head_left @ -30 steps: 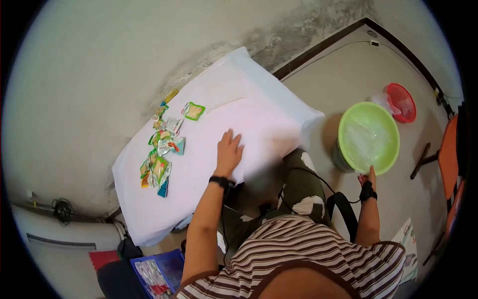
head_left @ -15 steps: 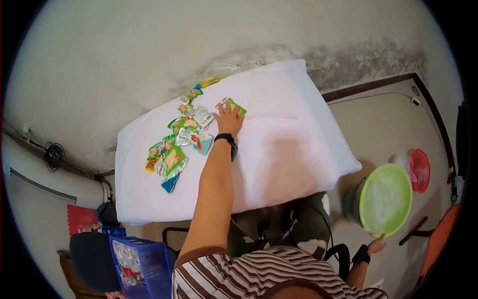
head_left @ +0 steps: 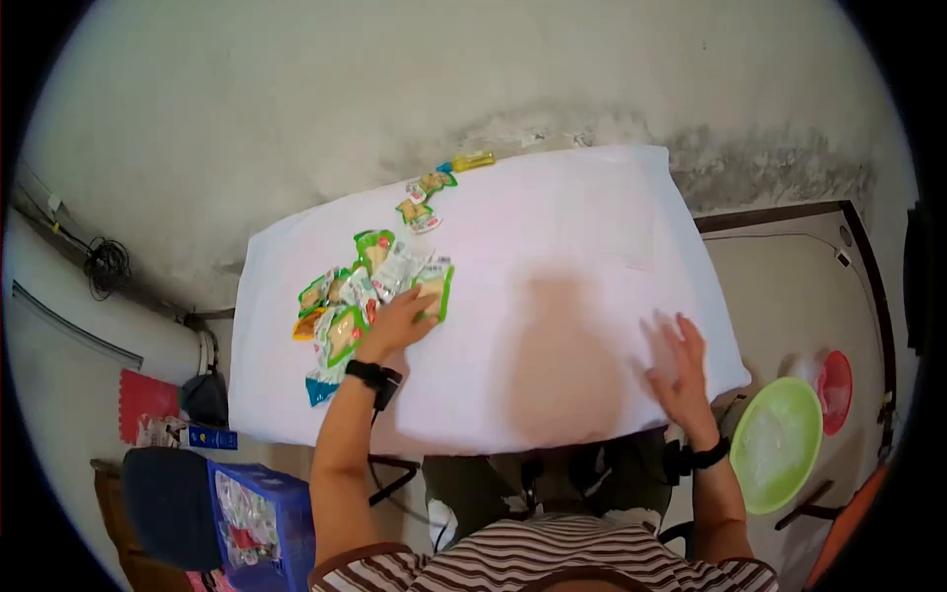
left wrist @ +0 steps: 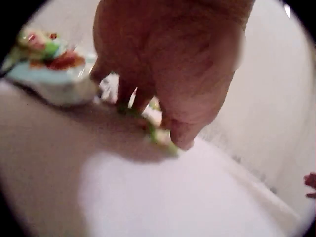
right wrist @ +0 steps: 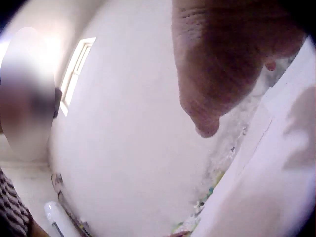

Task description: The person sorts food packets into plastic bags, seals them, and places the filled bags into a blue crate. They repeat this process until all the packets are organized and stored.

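My left hand (head_left: 398,326) has its fingertips on a green-edged snack packet (head_left: 436,292) lying flat on the white-covered table (head_left: 592,217). In the left wrist view the fingers reach down onto this packet (left wrist: 165,142), with the thumb at its edge; the palm hides part of it. Just left of it lies a pile of snack packets (head_left: 343,333), some green-edged, some silvery, one orange and one blue. My right hand (head_left: 683,380) is over the table's right side, fingers spread and holding nothing.
Two small packets (head_left: 416,211) and a yellow tube-like item with a blue end (head_left: 472,162) lie near the wall. A light green basin (head_left: 779,444) and a red basket (head_left: 837,395) stand right of the table. At lower left is a blue crate (head_left: 281,493) of packets.
My left hand has moved the green-edged packet from the table's middle back toward me, beside the pile. My right hand has left the green basin's rim and come over the table.
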Available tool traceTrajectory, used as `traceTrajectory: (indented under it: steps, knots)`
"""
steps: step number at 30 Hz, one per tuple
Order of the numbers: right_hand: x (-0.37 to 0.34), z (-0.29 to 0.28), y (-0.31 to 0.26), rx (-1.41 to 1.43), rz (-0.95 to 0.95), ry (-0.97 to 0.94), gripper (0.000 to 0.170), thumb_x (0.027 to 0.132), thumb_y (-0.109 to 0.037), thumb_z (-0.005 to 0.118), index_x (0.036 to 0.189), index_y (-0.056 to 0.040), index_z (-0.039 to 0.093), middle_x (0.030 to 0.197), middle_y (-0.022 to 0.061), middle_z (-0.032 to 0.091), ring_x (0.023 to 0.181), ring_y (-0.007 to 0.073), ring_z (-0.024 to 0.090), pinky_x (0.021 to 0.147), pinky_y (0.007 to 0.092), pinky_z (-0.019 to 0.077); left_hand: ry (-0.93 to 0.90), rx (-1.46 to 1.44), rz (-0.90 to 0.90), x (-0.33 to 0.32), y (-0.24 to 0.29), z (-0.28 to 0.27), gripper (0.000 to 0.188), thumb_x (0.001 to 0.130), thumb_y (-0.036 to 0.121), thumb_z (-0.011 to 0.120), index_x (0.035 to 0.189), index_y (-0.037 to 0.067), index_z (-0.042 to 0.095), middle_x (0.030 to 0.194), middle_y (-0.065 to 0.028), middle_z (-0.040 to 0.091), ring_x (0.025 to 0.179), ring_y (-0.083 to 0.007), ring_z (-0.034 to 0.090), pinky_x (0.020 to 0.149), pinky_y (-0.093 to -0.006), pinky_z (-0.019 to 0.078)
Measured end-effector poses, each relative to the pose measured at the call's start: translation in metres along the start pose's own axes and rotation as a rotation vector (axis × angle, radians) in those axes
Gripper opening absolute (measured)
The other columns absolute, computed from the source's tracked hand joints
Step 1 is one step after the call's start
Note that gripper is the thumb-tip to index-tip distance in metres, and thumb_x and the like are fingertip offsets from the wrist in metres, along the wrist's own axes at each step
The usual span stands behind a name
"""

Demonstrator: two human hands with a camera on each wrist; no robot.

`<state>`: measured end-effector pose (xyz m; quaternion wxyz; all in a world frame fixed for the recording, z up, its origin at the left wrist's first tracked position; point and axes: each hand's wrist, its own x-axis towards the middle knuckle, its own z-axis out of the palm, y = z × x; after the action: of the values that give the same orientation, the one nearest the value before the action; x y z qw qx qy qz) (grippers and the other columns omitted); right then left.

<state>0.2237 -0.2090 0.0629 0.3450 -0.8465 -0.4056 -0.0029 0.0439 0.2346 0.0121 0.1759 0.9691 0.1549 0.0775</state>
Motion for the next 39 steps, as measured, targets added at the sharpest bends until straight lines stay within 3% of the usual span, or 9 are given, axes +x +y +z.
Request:
traceTrajectory:
  steps: [1,4,6,9,13,16,20,32,39]
  knots:
    - [0.006,0.012,0.003,-0.002,0.0,0.01,0.065,0.078,-0.025,0.063,0.133,-0.0018,0.037,0.139,0.0217,0.03,0.128,0.038,0.026,0.105,0.0453,0.0218,-0.238,-0.162,-0.15,0.013,0.011,-0.035,0.037,0.079,0.033,0.061,0.112,0.015,0.059,0.115,-0.0169,0.055,0.102,-0.0329,0.055,0.087,-0.035,0.0448]
    - [0.007,0.052,0.009,-0.148,-0.056,-0.102,0.07,0.075,-0.034,0.065,0.131,-0.0016,0.038,0.139,0.0255,0.026,0.128,0.0442,0.022,0.103,0.054,0.0191,-0.148,-0.021,-0.343,0.082,-0.006,-0.073,0.04,0.079,0.033,0.061,0.114,0.013,0.058,0.115,-0.0172,0.055,0.102,-0.0327,0.055,0.086,-0.0353,0.045]
    - [0.001,0.065,0.005,-0.358,0.053,-0.27,0.073,0.074,-0.041,0.064,0.132,-0.004,0.039,0.14,0.0266,0.024,0.129,0.0457,0.019,0.1,0.0624,0.0165,0.212,0.043,-0.15,0.133,-0.012,-0.068,0.049,0.077,0.036,0.063,0.119,0.013,0.054,0.127,-0.0175,0.046,0.113,-0.0346,0.047,0.09,-0.0411,0.0421]
    - [0.002,0.066,0.007,-0.336,0.048,-0.251,0.072,0.074,-0.044,0.063,0.131,-0.005,0.04,0.14,0.026,0.023,0.13,0.0439,0.018,0.097,0.0668,0.0146,0.38,0.2,-0.232,0.203,-0.025,-0.027,0.06,0.073,0.041,0.066,0.125,0.018,0.048,0.138,-0.0165,0.032,0.125,-0.0387,0.032,0.092,-0.0549,0.0359]
    - [0.002,0.062,0.008,-0.331,0.067,-0.262,0.072,0.072,-0.046,0.064,0.129,-0.0064,0.043,0.14,0.0244,0.024,0.131,0.0416,0.019,0.097,0.066,0.0144,0.132,0.302,-0.478,0.23,-0.023,0.007,0.071,0.067,0.048,0.068,0.13,0.028,0.041,0.143,-0.0149,0.024,0.128,-0.0428,0.026,0.089,-0.0653,0.0305]
    - [0.001,0.06,0.007,-0.293,0.083,-0.284,0.072,0.071,-0.046,0.064,0.128,-0.0065,0.045,0.141,0.0232,0.024,0.132,0.04,0.019,0.098,0.0659,0.0137,0.157,0.273,-0.438,0.221,-0.042,0.025,0.06,0.073,0.035,0.064,0.129,0.03,0.041,0.128,-0.0108,0.042,0.109,-0.0387,0.046,0.08,-0.059,0.04]
    - [0.002,0.06,0.003,-0.3,0.082,-0.271,0.071,0.071,-0.041,0.066,0.128,-0.0054,0.044,0.143,0.0214,0.023,0.133,0.0386,0.018,0.1,0.0638,0.0129,0.186,0.372,-0.204,0.174,-0.029,0.023,0.051,0.076,0.017,0.055,0.125,0.025,0.045,0.113,-0.0091,0.052,0.098,-0.0355,0.05,0.074,-0.0554,0.0439]
    - [-0.004,0.091,0.024,-0.348,-0.028,-0.13,0.067,0.077,-0.038,0.062,0.132,-0.007,0.04,0.144,0.0195,0.023,0.133,0.0368,0.019,0.1,0.0628,0.0143,0.277,0.171,0.061,0.09,0.045,0.019,0.045,0.073,0.002,0.05,0.115,0.018,0.052,0.103,-0.0098,0.055,0.091,-0.0332,0.052,0.077,-0.0408,0.0467]
    - [-0.005,0.094,0.025,-0.361,-0.021,-0.115,0.065,0.079,-0.042,0.059,0.131,-0.0083,0.041,0.144,0.0178,0.024,0.133,0.035,0.02,0.1,0.0624,0.0144,0.465,-0.019,-0.018,0.065,0.046,0.004,0.023,0.07,-0.001,0.054,0.087,0.01,0.065,0.092,-0.0112,0.057,0.089,-0.0308,0.052,0.077,-0.0374,0.0454]
